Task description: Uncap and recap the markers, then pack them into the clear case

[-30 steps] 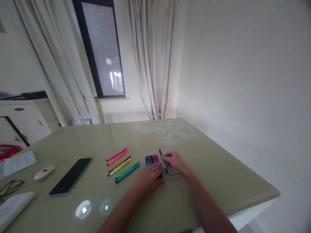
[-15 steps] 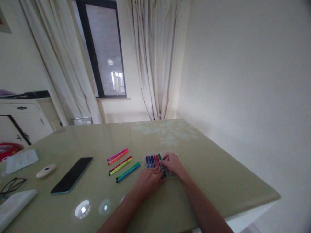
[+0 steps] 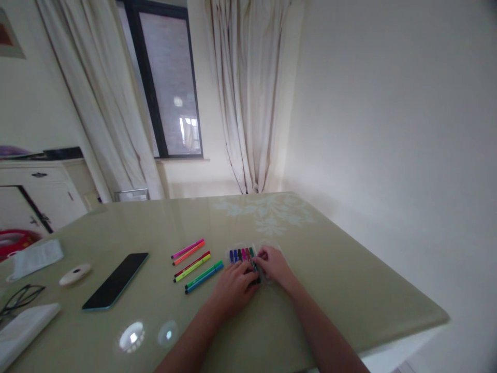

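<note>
A clear plastic case [image 3: 278, 249] lies open on the table, with a row of several markers [image 3: 239, 255] in blue, black, pink, red and green in its left part. My left hand [image 3: 234, 285] lies across the lower half of this row, fingers stretched over the markers and hiding their ends. At the right end of the row, my right hand [image 3: 273, 264] pinches a dark green marker [image 3: 251, 252], partly covered by the fingers. Left of the case several loose markers rest in pairs: pink and orange [image 3: 189, 253], dark red and yellow [image 3: 193, 267], green and blue [image 3: 204, 277].
A black phone [image 3: 115, 282] lies left of the loose markers. Farther left are a round white object [image 3: 74, 274], a face mask [image 3: 37, 260], glasses [image 3: 22, 299] and a white box-like object [image 3: 27, 331]. The table edge [image 3: 407, 331] runs along the right.
The case and its row of markers have shifted slightly left, and both hands have moved a little with them. The loose markers have stayed in place.
</note>
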Tool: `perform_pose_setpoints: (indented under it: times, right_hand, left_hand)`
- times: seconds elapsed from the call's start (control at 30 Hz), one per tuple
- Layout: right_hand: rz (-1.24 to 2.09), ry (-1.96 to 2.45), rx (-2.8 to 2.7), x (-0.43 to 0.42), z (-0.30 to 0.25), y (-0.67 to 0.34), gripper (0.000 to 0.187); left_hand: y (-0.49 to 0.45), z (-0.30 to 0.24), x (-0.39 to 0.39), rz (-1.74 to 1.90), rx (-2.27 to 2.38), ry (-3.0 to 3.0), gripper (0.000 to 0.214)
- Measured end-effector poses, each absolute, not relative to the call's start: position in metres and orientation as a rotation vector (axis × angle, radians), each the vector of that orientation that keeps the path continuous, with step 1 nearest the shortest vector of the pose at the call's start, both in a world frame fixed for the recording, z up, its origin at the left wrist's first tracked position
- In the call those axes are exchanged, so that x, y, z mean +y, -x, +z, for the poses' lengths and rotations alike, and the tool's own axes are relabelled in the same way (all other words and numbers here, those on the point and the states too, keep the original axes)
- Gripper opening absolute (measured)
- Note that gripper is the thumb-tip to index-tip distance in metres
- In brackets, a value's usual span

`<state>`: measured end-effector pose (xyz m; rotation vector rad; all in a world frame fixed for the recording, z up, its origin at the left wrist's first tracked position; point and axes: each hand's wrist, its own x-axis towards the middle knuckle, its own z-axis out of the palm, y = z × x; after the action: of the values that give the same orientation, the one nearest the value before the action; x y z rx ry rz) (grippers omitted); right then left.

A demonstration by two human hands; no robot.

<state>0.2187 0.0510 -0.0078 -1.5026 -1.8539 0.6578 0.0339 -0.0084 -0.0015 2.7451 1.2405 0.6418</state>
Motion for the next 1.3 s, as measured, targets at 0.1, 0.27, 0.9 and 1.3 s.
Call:
perform_pose_setpoints:
  times: [0.1,0.27,0.9,1.3]
  right_hand:
    - [0.634,1.393,-1.959,0.048,-0.006,-0.216,0.002]
    - [0.623,1.373,-2.021,0.044,-0.004,-0.212,0.011]
    - [0.560,1.345,-2.075,0.038,0.002,-0.208,0.013]
    - [1.065,0.972,-1.812,0.033,0.008,-0.195,0.037]
  left_hand:
    - [-0.018,0.004,-0.001,0.737,1.236,-2.582,0.018]
    - [0.029,0.013,0.018,0.759,1.690,-2.334,0.015]
    - [0.074,0.010,0.032,1.052,1.680,-1.937,0.028]
    - [0.006,0.015,0.016,1.269,0.997,-1.309,0.061]
